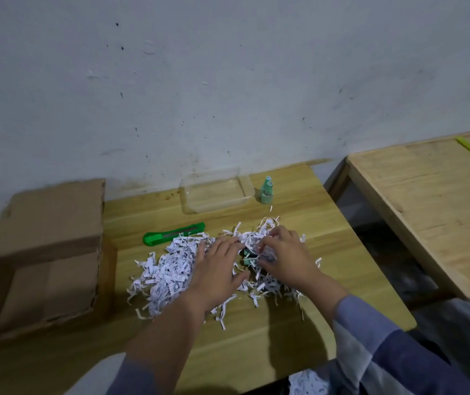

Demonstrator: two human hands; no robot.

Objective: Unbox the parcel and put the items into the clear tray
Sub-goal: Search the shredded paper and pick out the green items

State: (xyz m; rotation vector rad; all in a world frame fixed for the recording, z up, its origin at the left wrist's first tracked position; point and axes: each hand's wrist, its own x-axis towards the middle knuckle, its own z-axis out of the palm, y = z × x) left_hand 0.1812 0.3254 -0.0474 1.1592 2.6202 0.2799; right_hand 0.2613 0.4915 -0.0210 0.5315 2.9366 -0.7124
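Now both hands work the shredded paper [171, 272] pile: left hand [218, 269] lies flat with straight fingers, right hand [283, 255] curls onto small green bottles [249, 258]. Clear tray [216, 191] sits at twelve o'clock, opened cardboard box [45, 258] at nine.

One head-worn wide-angle view looks forward and down, close over the wooden table [256, 332]. It faces the wall [228, 81] behind.
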